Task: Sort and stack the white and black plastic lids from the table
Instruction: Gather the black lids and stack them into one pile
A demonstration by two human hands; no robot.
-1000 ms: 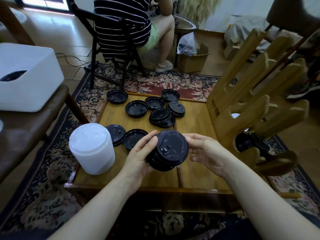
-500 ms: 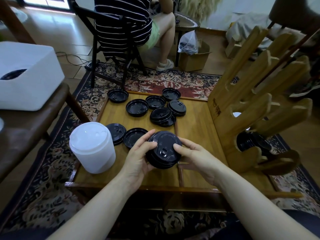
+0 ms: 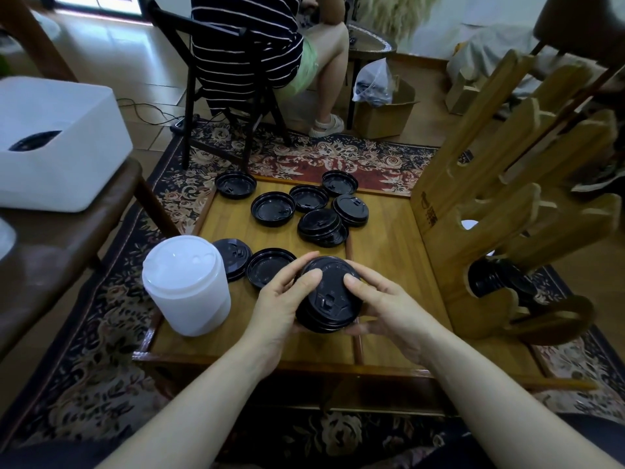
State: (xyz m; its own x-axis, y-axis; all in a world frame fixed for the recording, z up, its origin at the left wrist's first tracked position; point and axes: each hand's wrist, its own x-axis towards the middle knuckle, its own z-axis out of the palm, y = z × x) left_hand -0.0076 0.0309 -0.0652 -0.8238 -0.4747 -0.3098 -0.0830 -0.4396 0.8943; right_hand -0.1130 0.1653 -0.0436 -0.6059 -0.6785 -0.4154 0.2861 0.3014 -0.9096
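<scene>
Both hands hold one stack of black lids (image 3: pixel 327 299) just above the near part of the wooden table (image 3: pixel 382 252). The left hand (image 3: pixel 280 306) cups the stack's left side, its fingers curled round the rim and its thumb lying on the top lid. The right hand (image 3: pixel 389 306) grips the right side the same way, thumb pressed on the top lid and fingers wrapped underneath. The top lid faces up, its small sip tab showing.

To the left, on the table's near left corner, stands a tall stack of white lids (image 3: pixel 186 286). Between it and the held stack lie two black lids: one dome up (image 3: pixel 233 257) just beside the white stack, and one upside down (image 3: pixel 269 267) touching the left fingers (or very near them; the gap is hard to tell).

Farther back, loose black lids (image 3: pixel 294 204) are scattered over the table, some upside down, with a short pile (image 3: pixel 323 226) among them. One lid (image 3: pixel 235 184) lies at the far left edge.

On the right stands a wooden rack (image 3: pixel 507 184) with slanted slots; its lowest slot holds a row of black lids (image 3: pixel 493 277).

A white bin (image 3: pixel 57 143) sits on a brown seat at the left, and a person in a striped top (image 3: pixel 243 45) sits on a chair beyond the table
</scene>
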